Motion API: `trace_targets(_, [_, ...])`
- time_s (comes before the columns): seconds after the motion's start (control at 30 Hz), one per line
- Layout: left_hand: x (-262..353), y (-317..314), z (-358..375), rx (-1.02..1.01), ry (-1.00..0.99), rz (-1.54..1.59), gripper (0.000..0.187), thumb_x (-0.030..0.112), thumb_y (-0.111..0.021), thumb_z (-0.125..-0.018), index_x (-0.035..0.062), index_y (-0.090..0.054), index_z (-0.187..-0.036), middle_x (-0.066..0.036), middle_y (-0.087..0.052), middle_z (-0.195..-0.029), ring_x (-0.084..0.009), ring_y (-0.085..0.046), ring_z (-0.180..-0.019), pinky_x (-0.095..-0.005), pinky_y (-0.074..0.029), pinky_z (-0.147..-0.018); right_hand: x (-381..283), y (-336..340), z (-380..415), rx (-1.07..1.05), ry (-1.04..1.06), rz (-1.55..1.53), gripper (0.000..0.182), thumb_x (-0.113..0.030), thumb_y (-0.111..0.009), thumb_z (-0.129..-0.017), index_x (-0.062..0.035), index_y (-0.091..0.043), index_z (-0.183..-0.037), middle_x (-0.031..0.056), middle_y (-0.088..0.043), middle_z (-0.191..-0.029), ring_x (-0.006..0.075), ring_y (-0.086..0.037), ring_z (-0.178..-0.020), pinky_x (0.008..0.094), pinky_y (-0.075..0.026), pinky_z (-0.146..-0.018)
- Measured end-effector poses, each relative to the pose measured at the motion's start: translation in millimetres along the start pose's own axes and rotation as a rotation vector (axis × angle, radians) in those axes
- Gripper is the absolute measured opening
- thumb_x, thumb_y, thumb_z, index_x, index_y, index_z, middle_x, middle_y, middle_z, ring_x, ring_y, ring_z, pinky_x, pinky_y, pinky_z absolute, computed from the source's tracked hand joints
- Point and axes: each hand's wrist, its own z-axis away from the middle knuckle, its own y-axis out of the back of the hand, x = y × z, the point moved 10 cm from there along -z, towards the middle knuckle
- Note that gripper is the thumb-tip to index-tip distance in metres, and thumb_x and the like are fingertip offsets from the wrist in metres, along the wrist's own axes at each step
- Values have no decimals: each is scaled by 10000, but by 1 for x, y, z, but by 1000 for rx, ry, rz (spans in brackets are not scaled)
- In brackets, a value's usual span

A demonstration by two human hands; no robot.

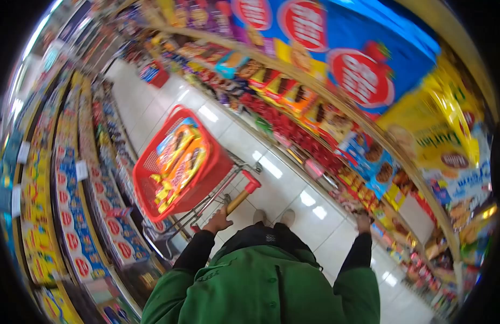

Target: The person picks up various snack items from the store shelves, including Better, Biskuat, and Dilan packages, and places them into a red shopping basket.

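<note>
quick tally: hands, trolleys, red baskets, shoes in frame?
Hands: 2, left hand on the trolley handle, right hand at the shelf
Trolleys: 1, trolley
Red baskets: 2, red basket on the trolley, second basket far down the aisle
Shoes: 2, shoes
Total: 7

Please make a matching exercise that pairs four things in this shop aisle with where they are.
Things:
1. left hand
2. right hand
3. red basket
4. snack packets

Places:
A. inside the basket
B. on the trolley frame
C. at the shelf of goods
D. on the trolley handle

Pairs: 1-D, 2-C, 3-B, 4-A
</note>
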Motion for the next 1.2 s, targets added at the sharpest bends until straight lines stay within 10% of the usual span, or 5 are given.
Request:
trace_targets(0.23, [91,31,-18,-88,-187,77,823,264,-568,-630,147,-110,-1304,-265,-433,-1065,-389,-461,-964,-397,-375,-826,114,-59,68,-321,-301,320,225,-194,-515,-731,-69,-498,-919,92,-504,-826,210,-496,-785,431,-460,-542])
trace_targets(0.73, [187,0,-19,-244,-369,-72,799,151,-488,-627,-110,-57,-1248,-208,-569,-763,-325,-565,-720,-383,-447,-629,64,-25,146,-379,546,1147,135,-125,-596,-619,-82,-489,-687,42,-479,-653,211,-494,-621,334,-436,-562])
trace_targets(0.87, [217,1,3,-226,-499,-185,298,121,-459,-676,-21,-581,-908,-186,-586,-865,-292,-578,-810,-395,-453,-660,4,-27,166,-402,534,1110,168,-124,-631,-585,-77,-486,-655,55,-479,-635,224,-501,-610,336,-426,-555])
trace_targets(1.13, [232,162,154,-711,-660,366,369,286,-424,-810,11,-493,-1047,-127,-560,-923,-196,-580,-732,-311,-468,-631,26,-24,160,-529,924,1031,274,-226,-669,-583,-39,-477,-637,105,-459,-638,274,-491,-609,377,-406,-525])
trace_targets(1.2, [185,249,164,-386,-672,640,286,231,-437,-810,57,-531,-1017,-47,-574,-857,-110,-564,-726,-232,-467,-582,44,-23,153,-480,924,1111,309,-253,-673,-581,-23,-468,-595,117,-460,-636,297,-483,-592,387,-394,-520])
